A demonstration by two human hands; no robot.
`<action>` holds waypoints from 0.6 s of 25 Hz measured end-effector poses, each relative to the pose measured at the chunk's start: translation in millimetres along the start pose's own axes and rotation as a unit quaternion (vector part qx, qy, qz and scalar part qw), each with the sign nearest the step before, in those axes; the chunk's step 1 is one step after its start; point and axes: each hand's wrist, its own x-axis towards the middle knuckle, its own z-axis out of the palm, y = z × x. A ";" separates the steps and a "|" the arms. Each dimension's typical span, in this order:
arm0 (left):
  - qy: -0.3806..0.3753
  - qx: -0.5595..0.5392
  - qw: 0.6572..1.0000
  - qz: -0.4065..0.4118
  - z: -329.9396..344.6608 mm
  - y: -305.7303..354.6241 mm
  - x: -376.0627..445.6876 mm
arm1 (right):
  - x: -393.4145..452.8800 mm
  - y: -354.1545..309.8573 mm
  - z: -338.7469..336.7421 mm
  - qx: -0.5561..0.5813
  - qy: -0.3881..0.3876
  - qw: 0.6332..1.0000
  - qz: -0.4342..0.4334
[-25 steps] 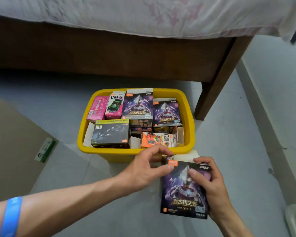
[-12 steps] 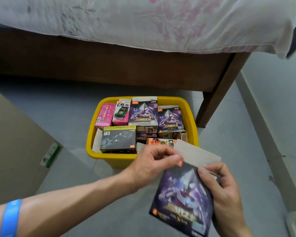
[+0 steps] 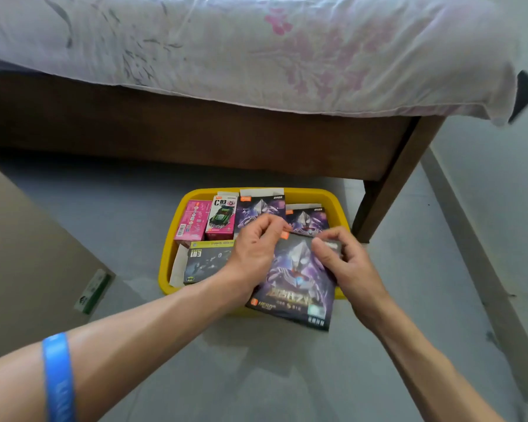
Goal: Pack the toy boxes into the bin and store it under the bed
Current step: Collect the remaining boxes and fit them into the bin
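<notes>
Head camera looks down: left hand (image 3: 258,248) and right hand (image 3: 343,263) both pinch the top edge of a flat purple cardboard toy box (image 3: 293,284), tilted over the near rim of the yellow plastic bin (image 3: 169,254) of boxes, before the brown wooden bed frame (image 3: 195,132).

Grey floor (image 3: 287,376), wooden bed (image 3: 195,135), floral sheet (image 3: 256,47)

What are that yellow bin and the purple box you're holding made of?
The yellow bin looks like moulded plastic: one even colour, a smooth rolled rim and rounded corners. The purple toy box, held by the left hand and right hand, looks like thin printed cardboard, probably with a slightly glossy coating.
</notes>
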 end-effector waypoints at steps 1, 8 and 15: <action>0.031 0.006 0.999 -0.007 -0.2 -3.9 5.2 | 4.3 -0.6 1.5 -0.030 -0.035 0.999 0.019; -0.089 0.461 0.879 0.081 -4.5 -18.4 72.5 | 92.8 -21.1 -51.8 -0.226 0.067 0.972 -0.008; -0.133 0.610 0.781 0.033 -43.6 -70.4 82.9 | 155.4 32.3 -44.0 -0.582 -0.010 0.813 -0.005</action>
